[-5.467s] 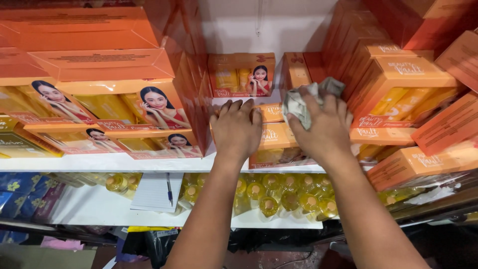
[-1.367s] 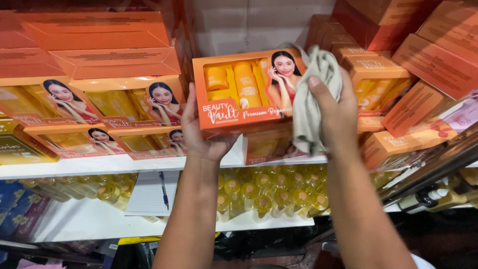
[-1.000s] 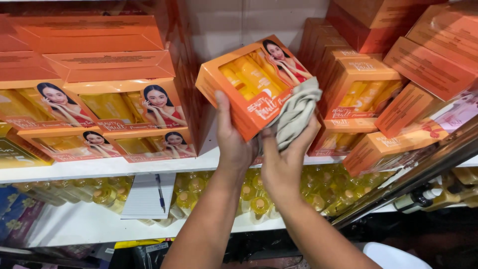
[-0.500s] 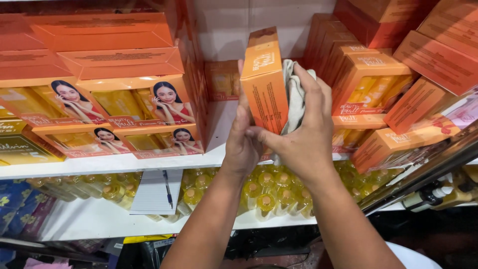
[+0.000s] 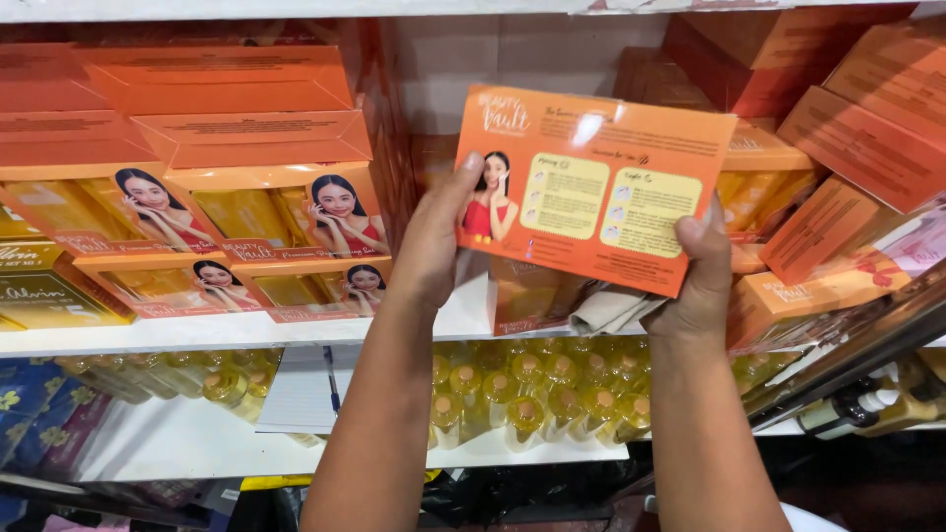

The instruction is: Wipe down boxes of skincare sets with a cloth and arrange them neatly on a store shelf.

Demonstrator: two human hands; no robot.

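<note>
An orange gift box (image 5: 591, 187) is held up in front of the shelf with its printed back panel facing me. My left hand (image 5: 434, 241) grips its left edge, thumb across the panel. At the box's lower right corner my right hand (image 5: 702, 276) holds it, with a grey-beige cloth (image 5: 611, 310) tucked under its fingers below the box. More orange boxes of the same kind (image 5: 246, 227) are stacked on the white shelf (image 5: 197, 333) to the left.
Tilted orange boxes (image 5: 847, 148) crowd the right side of the shelf. On the lower shelf stand several small yellow bottles (image 5: 532, 399), beside a notepad with a pen (image 5: 310, 389). Blue patterned packs (image 5: 39, 409) lie at the far left.
The box was taken off the shelf, wiped with the cloth and turned over; its back panel now faces me, and the cloth has dropped beneath it.
</note>
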